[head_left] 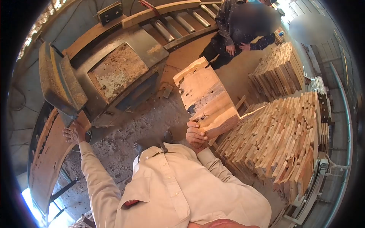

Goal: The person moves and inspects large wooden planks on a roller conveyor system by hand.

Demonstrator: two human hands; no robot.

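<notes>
My right hand [196, 136] grips the near end of a thick bundle of rough wooden slabs [203, 93], which runs away from me toward another person. My left hand [73, 133] is stretched out to the left. It rests on the end of a long curved wooden plank [47, 159] beside the guard of a sawing machine [61, 83]. Its fingers are bent over the wood, apart from the slabs. My beige shirt fills the bottom of the view.
A rusty machine table [118, 70] stands ahead on the left, with a roller conveyor [182, 22] behind it. Another person [243, 26] stands at the far end of the slabs. Stacks of cut boards [281, 133] fill the right. Sawdust covers the floor [152, 117].
</notes>
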